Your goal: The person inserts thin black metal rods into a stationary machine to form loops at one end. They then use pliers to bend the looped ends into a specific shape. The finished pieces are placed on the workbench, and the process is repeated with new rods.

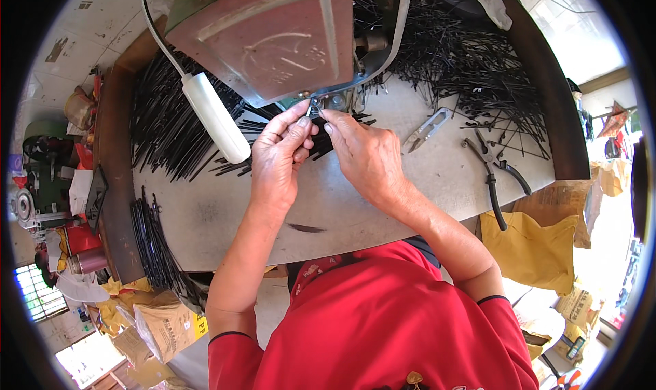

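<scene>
Close together below the reddish-brown head of a machine (273, 42), my two hands meet at its lower edge. My left hand (279, 151) is closed, its thumb and forefinger pinching at a tiny, pale, thin piece. From the other side, my right hand (365, 156) pinches with thumb and forefinger at the same spot. What either one grips is too small to name. Several thin black strips (342, 132) lie on the worktable (225, 219) behind and around the fingers.
A white lamp (215, 117) on a bent neck hangs left of my hands. Large heaps of black strips (171, 127) and thin black pieces (471, 62) flank the machine. Silver snips (427, 129) and black-handled pliers (493, 173) lie right. Raised brown edges (113, 158) border the table.
</scene>
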The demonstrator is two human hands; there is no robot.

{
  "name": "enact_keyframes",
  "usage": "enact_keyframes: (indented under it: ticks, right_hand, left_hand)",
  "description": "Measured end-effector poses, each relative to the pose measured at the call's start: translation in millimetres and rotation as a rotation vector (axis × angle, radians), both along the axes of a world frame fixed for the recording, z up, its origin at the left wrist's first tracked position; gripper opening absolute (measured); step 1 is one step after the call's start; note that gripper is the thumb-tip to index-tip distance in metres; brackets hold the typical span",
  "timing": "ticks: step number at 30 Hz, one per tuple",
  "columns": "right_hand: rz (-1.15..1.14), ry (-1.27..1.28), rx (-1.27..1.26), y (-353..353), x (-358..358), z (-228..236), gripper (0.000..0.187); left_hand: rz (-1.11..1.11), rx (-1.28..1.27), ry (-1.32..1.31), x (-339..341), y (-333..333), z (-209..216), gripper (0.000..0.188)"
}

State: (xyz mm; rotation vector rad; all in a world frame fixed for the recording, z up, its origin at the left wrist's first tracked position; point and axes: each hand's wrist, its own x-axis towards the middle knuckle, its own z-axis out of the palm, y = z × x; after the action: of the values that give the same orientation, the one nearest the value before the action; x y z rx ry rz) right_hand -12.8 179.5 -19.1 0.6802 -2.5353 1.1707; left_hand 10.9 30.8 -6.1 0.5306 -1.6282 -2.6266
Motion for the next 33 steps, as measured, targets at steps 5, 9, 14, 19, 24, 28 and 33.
enact_keyframes:
  ticks: [5, 9, 14, 19, 24, 28, 33]
  right_hand:
    - [-0.006, -0.012, 0.004, -2.0, -1.0, -1.4, 0.026]
    - [-0.017, -0.014, -0.005, -4.0, -0.7, -0.8, 0.026]
    - [-0.015, -0.032, -0.006, -4.6, 0.1, -1.1, 0.026]
    - [-0.023, -0.075, 0.006, -5.2, 3.6, 0.2, 0.021]
    - [-0.027, -0.085, -0.007, -6.4, 4.0, -0.4, 0.02]
    - [-0.007, -0.04, -0.048, -7.4, 0.2, -4.8, 0.025]
    - [-0.005, -0.081, -0.028, -9.4, 0.4, -6.3, 0.024]
  left_hand:
    - [0.012, 0.013, -0.007, 0.4, 0.4, -0.8, 0.031]
    - [0.027, 0.032, -0.022, 1.8, 3.0, 1.3, 0.03]
    - [0.031, 0.039, -0.016, 0.1, 4.2, 2.5, 0.03]
    - [0.044, 0.09, -0.04, 2.7, 5.6, 1.4, 0.03]
    - [0.044, 0.116, -0.025, 2.7, 7.4, 1.5, 0.03]
    - [0.057, 0.091, -0.012, 0.5, 8.4, 3.2, 0.03]
    - [0.056, 0.128, -0.023, 1.8, 5.7, 0.8, 0.03]
